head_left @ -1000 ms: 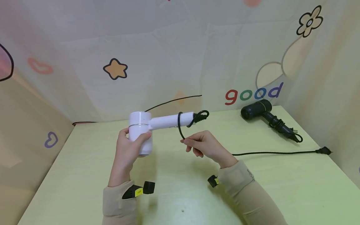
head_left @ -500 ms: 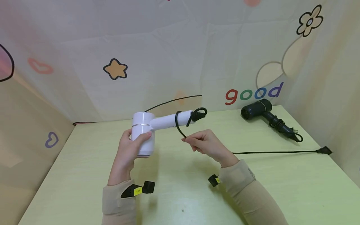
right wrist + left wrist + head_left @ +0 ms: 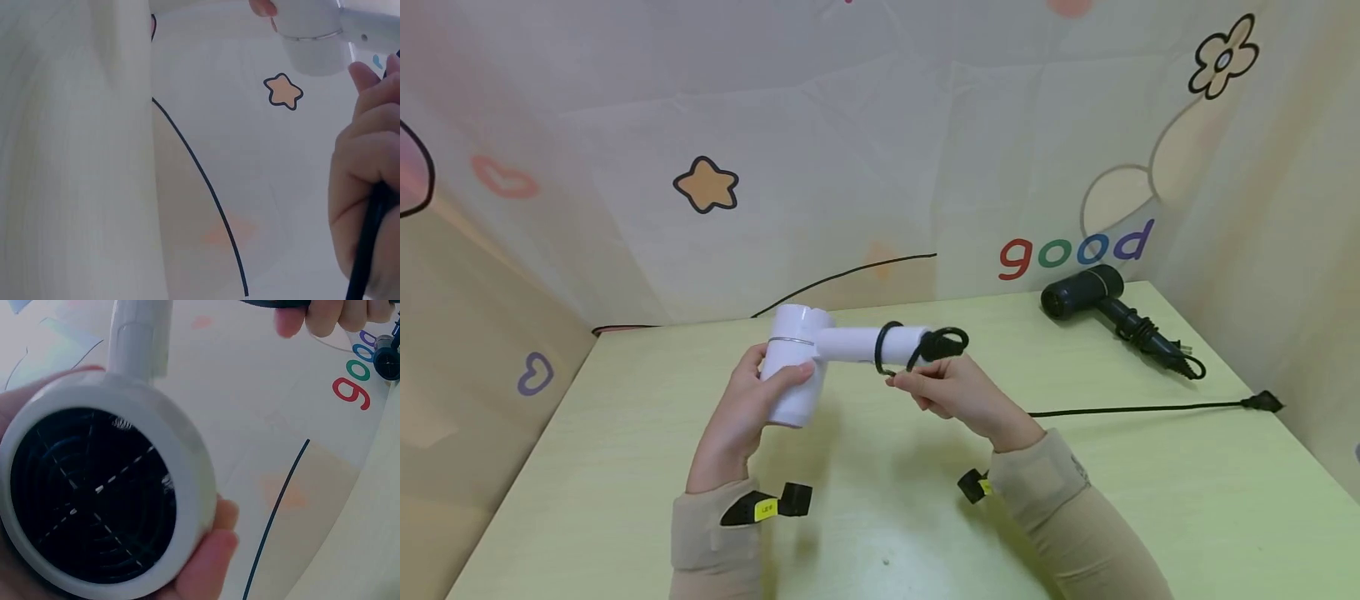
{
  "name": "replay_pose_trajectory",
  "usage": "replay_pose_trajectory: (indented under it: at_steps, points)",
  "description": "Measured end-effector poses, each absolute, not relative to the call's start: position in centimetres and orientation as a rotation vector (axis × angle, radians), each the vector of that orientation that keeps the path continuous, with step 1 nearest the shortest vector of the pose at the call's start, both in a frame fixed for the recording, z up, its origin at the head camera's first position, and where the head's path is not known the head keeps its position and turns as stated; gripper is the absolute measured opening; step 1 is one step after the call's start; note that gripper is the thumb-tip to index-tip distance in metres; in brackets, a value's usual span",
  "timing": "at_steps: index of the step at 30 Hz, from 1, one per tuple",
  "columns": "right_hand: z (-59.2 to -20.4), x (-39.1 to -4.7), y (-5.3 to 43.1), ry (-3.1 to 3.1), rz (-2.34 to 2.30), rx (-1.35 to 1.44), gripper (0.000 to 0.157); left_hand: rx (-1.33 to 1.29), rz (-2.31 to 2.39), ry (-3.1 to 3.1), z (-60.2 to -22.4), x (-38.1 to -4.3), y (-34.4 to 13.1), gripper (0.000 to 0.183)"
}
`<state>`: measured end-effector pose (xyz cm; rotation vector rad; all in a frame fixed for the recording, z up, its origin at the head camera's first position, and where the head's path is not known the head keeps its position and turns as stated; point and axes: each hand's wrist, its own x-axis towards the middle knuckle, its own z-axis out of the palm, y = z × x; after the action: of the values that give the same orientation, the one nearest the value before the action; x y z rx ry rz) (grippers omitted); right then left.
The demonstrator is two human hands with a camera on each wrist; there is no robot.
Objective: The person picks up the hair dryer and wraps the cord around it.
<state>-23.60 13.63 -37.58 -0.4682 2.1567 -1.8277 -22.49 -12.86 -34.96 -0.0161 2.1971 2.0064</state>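
Gripping white hairdryer (image 3: 835, 343); pinching cord (image 3: 877, 352)

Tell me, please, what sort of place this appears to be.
Probably an indoor filming corner: a whitish, fabric-like backdrop printed with an orange cartoon star rises behind a pale green, flat-topped table, and a small black, boxy device is worn on a beige fabric sleeve.

Left hand (image 3: 203, 567) grips white hair dryer (image 3: 115, 447), dark round grille (image 3: 94, 500) exposed; right hand (image 3: 340, 315) touches black cord (image 3: 278, 302) at the dryer's upper right.
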Motion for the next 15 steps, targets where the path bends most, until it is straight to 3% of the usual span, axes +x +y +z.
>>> replay_pose_trajectory:
  at_steps: [4,15]
  points:
    - [-37.3,-23.5,13.9,2.252,-1.878,-0.466,0.006,0.081,1.951,2.209,-35.2,-22.3,-13.5,0.054]
    - [-35.1,-22.2,13.8,2.590,-1.699,-0.582,0.016,0.163,1.793,2.299,-35.1,-22.1,-15.5,0.057]
